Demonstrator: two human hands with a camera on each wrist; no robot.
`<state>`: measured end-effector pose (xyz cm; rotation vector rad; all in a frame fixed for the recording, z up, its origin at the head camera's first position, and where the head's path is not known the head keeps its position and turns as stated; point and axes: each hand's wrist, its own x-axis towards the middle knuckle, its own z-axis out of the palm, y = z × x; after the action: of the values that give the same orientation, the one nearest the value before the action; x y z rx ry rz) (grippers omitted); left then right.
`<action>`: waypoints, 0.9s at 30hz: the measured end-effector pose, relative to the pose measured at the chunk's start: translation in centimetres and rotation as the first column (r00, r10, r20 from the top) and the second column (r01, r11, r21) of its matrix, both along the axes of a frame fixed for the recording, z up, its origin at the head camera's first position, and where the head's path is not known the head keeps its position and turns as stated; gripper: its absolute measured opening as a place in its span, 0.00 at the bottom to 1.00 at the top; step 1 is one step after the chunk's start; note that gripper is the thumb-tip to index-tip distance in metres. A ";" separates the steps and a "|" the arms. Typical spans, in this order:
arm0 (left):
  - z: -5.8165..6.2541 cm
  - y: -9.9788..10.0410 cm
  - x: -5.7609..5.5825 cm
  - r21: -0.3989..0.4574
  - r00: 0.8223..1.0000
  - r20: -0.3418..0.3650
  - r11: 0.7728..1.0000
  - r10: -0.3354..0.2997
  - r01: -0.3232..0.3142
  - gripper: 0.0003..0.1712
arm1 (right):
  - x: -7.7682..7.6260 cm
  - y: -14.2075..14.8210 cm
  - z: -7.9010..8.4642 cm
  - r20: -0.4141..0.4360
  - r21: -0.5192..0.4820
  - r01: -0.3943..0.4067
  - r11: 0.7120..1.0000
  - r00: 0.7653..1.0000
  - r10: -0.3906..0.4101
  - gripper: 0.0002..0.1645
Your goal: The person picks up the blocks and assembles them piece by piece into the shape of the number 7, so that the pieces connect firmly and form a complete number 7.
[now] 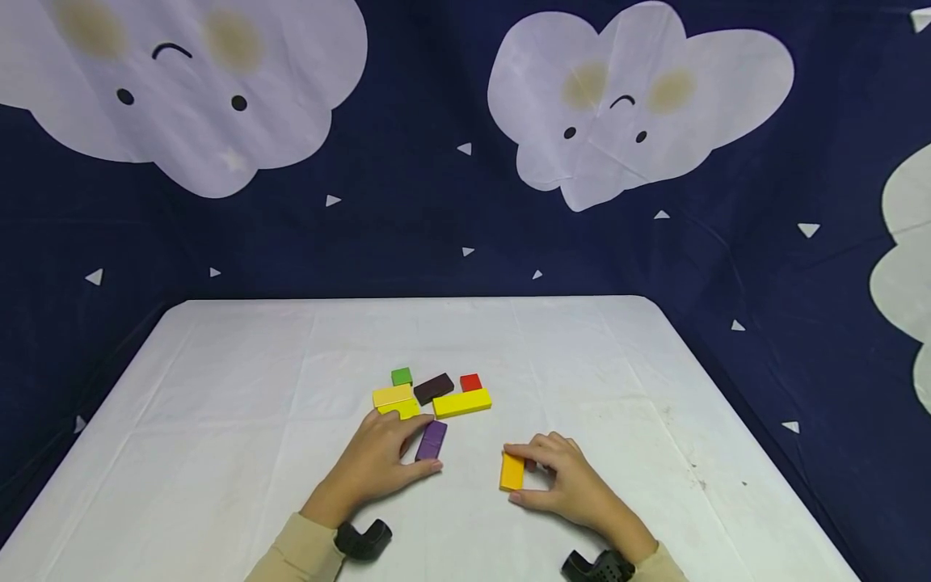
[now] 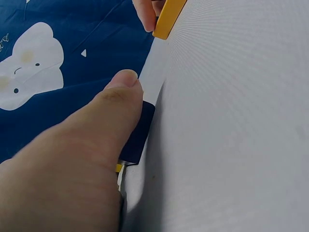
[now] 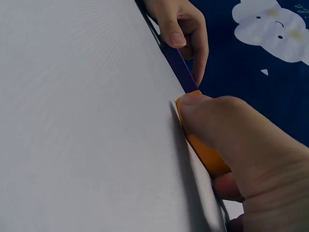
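Note:
My left hand pinches a purple block by its two ends, index finger at the far end and thumb at the near end. The same block looks almost navy beside the thumb in the left wrist view. To the right, an orange block sits between the index finger and thumb of my right hand, which grips it end to end. The right wrist view shows that thumb pressed on the orange block. Both blocks are low over the white table, and a gap separates them.
Beyond the hands lie a green block, a dark brown block, a red block, a long yellow block, and a pale yellow block touching another yellow block. A white cloth covers the table; behind hangs a navy curtain.

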<state>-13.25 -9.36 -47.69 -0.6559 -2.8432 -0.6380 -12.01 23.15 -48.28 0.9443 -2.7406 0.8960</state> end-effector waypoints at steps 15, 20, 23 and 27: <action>0.1 -0.1 0.1 0.006 1.000 0.008 1.000 -0.003 0.002 0.42 | -0.1 0.2 0.0 0.032 -0.019 -0.023 1.000 0.999 0.024 0.32; 0.3 -0.1 0.1 0.008 1.000 0.021 1.000 -0.002 0.002 0.42 | 0.0 0.2 -0.1 0.014 -0.019 -0.036 0.999 0.999 0.037 0.32; 0.4 -0.1 0.2 0.011 1.000 0.029 1.000 -0.005 0.005 0.40 | 0.0 0.2 0.0 0.017 -0.024 -0.037 0.999 0.999 0.037 0.32; 0.5 -0.2 0.1 0.011 1.000 0.022 1.000 -0.012 0.012 0.38 | 0.0 0.2 0.0 0.022 -0.031 -0.033 0.999 0.999 0.034 0.32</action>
<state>-13.13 -9.52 -47.22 -0.6690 -2.8565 -0.6662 -12.03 23.36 -48.25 0.9834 -2.7291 0.9562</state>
